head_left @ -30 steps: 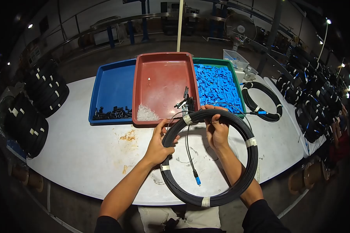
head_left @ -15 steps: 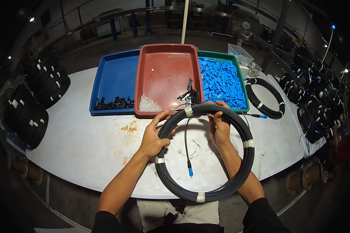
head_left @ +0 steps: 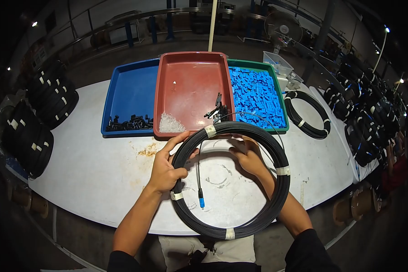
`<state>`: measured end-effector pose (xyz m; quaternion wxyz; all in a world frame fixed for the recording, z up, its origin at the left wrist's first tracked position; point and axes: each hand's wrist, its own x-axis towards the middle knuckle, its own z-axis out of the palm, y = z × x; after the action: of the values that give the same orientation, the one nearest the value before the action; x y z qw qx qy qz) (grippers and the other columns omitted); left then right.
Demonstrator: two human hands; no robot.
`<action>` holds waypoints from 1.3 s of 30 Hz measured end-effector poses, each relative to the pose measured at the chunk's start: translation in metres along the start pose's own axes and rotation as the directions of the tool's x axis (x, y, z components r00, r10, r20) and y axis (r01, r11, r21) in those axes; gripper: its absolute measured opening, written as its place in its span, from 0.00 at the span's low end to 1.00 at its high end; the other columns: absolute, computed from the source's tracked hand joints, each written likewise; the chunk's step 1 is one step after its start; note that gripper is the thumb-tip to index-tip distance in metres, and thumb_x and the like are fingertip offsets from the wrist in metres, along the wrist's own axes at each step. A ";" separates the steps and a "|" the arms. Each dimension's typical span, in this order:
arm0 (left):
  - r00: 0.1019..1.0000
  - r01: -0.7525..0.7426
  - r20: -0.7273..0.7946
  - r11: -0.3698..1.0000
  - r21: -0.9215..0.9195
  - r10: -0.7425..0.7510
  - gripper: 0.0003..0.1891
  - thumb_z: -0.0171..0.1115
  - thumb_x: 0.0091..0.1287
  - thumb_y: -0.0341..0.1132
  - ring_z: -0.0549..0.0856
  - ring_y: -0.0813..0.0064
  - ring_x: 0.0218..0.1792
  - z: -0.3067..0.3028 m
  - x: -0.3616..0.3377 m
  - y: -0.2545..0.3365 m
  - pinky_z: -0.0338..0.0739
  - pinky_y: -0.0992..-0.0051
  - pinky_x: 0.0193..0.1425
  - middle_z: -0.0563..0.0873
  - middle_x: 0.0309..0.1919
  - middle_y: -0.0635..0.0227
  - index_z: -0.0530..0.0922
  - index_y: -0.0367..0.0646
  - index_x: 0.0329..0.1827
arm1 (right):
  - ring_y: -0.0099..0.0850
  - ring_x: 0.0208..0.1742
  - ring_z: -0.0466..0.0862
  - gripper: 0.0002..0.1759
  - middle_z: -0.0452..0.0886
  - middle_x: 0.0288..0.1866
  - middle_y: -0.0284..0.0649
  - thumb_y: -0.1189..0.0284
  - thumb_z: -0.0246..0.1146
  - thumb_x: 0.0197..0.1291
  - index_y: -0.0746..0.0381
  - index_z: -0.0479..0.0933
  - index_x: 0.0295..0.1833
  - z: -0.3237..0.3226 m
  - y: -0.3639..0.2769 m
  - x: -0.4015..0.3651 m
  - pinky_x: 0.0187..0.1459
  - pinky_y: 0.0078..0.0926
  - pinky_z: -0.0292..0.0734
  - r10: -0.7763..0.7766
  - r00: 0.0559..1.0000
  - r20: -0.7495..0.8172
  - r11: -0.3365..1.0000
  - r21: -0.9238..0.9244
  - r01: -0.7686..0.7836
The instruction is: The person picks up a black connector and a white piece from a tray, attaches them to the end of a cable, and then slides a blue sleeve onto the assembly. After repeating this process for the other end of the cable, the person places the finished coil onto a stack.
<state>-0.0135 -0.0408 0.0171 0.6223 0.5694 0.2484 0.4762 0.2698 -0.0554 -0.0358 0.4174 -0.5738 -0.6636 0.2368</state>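
A coil of black cable (head_left: 283,190), bound with several white tape bands, is held up and tilted over the table. My left hand (head_left: 165,170) is closed around its left side, thumb in front and fingers spread behind. Inside the ring hangs a cable end with a blue connector (head_left: 201,201). My right hand (head_left: 250,158) is behind the coil's upper right, thumb and fingers apart; the coil hides some fingertips. A thin loose cable (head_left: 276,129) arcs above the coil and down its right side; its end cannot be made out.
Along the table's (head_left: 90,190) back stand a blue tray (head_left: 131,90) with black parts, a red tray (head_left: 195,95) with clear and black pieces, and a green tray (head_left: 283,113) full of blue parts. Another coil (head_left: 308,113) lies right; stacked coils (head_left: 31,140) stand left.
My right hand has come off the coil's top and moved down and left behind it. The coil has shifted slightly left. The blue connector at the right is no longer visible.
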 end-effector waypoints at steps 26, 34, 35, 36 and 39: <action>0.989 0.145 -0.063 0.948 0.283 -0.133 0.49 0.59 0.34 0.09 0.88 0.64 0.57 -0.008 -0.004 -0.012 0.84 0.72 0.66 0.79 0.58 0.60 0.76 0.34 0.72 | 0.37 0.31 0.86 0.13 0.88 0.30 0.45 0.66 0.69 0.67 0.67 0.85 0.47 -0.115 -0.024 0.012 0.38 0.36 0.79 -0.027 0.998 -0.060 0.935 -0.354 0.004; 0.976 0.208 -0.141 0.901 0.381 -0.166 0.46 0.61 0.36 0.10 0.88 0.66 0.53 -0.009 -0.010 -0.013 0.82 0.74 0.61 0.81 0.56 0.61 0.80 0.37 0.69 | 0.31 0.34 0.88 0.13 0.89 0.32 0.45 0.67 0.72 0.66 0.66 0.85 0.47 -0.048 -0.033 0.054 0.40 0.32 0.80 0.273 0.960 0.063 0.949 -0.179 -0.258; 0.975 0.211 -0.144 0.901 0.380 -0.168 0.46 0.61 0.36 0.10 0.88 0.66 0.53 -0.008 -0.010 -0.015 0.82 0.74 0.61 0.81 0.56 0.61 0.80 0.37 0.69 | 0.29 0.33 0.86 0.11 0.88 0.30 0.43 0.69 0.72 0.66 0.66 0.84 0.46 -0.043 -0.033 0.059 0.39 0.31 0.79 0.244 0.968 0.055 0.968 -0.070 -0.240; 0.974 0.210 -0.159 0.901 0.381 -0.159 0.45 0.61 0.36 0.10 0.88 0.66 0.52 -0.008 -0.010 -0.016 0.82 0.74 0.60 0.82 0.55 0.61 0.80 0.37 0.69 | 0.28 0.31 0.85 0.09 0.86 0.29 0.41 0.72 0.71 0.65 0.66 0.84 0.44 -0.037 -0.034 0.062 0.38 0.30 0.79 0.216 0.975 0.042 0.975 0.040 -0.218; 0.984 0.145 -0.165 0.839 0.524 -0.067 0.43 0.62 0.38 0.12 0.87 0.65 0.50 -0.009 -0.012 -0.022 0.81 0.75 0.58 0.84 0.51 0.60 0.82 0.36 0.67 | 0.25 0.31 0.83 0.07 0.85 0.27 0.38 0.74 0.71 0.65 0.67 0.84 0.40 -0.018 -0.040 0.062 0.36 0.29 0.77 0.046 0.999 0.012 0.999 0.023 -0.046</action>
<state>-0.0198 -0.0445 -0.0088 0.4461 0.6704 0.4450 0.3919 0.2626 -0.0075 0.0228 0.4147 -0.5829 -0.6497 0.2572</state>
